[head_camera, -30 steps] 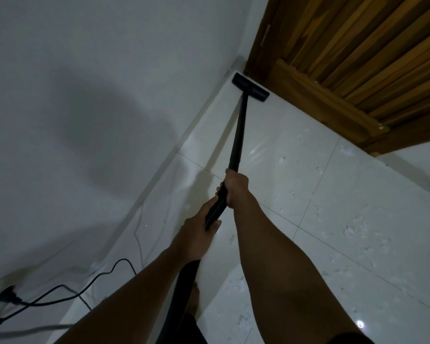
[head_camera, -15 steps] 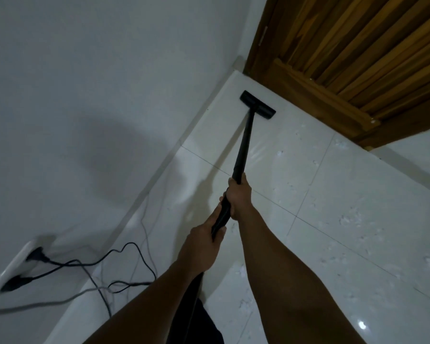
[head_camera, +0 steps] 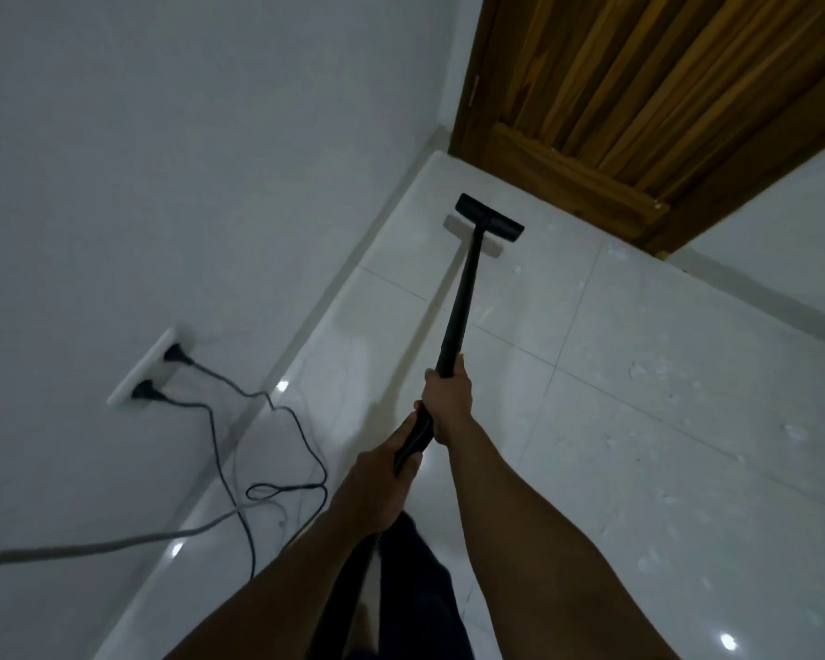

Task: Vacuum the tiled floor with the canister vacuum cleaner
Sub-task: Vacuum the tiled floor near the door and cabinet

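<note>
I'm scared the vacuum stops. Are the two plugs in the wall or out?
In. The upper plug and lower plug both sit in the white wall socket.

The floor (head_camera: 639, 373) at right is glossy white speckled tile, mirroring lamp glints; the wand (head_camera: 458, 307) looks matt black plastic; upper right, the door (head_camera: 639, 88) is streaky varnished wood; the wall (head_camera: 163, 159) at left is smooth, matt white.

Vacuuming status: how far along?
Early to midway, at a guess. Done: the tile strip by the wall shows no specks. In hand: left hand and right hand grip the wand, floor head near the wooden door. Left: white specks litter the right-side tiles.
</note>
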Available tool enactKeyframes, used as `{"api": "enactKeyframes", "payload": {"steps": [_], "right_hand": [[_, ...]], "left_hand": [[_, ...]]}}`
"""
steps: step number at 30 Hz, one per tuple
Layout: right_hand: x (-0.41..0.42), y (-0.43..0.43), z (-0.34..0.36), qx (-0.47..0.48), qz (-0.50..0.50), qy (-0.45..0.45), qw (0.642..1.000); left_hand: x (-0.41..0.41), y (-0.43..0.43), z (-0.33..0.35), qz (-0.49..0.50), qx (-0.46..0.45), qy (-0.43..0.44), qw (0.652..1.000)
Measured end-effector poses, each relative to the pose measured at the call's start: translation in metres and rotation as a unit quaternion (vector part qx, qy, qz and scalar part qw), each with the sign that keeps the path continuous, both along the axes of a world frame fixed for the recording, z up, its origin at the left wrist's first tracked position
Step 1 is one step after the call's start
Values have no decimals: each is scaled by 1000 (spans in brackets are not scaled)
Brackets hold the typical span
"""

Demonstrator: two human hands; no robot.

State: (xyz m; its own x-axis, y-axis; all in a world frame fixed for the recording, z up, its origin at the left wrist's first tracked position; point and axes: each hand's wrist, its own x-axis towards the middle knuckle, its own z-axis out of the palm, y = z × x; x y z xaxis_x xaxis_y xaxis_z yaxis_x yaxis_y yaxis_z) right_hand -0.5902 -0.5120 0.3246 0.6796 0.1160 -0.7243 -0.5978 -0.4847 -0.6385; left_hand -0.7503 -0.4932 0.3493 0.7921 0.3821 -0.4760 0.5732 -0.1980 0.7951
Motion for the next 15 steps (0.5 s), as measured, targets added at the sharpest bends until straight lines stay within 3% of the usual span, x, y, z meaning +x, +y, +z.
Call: {"api": "enactKeyframes", "payload": {"steps": [5,15], "right_hand": [[-81,-66,41,1,-10,-2,1000],[-222,-195,86,-37,20,12,999]], "left_hand": [[-89,-59,46,-5,-6,-47,999],[-231,-181,99,-45,-4,-27,999]]}}
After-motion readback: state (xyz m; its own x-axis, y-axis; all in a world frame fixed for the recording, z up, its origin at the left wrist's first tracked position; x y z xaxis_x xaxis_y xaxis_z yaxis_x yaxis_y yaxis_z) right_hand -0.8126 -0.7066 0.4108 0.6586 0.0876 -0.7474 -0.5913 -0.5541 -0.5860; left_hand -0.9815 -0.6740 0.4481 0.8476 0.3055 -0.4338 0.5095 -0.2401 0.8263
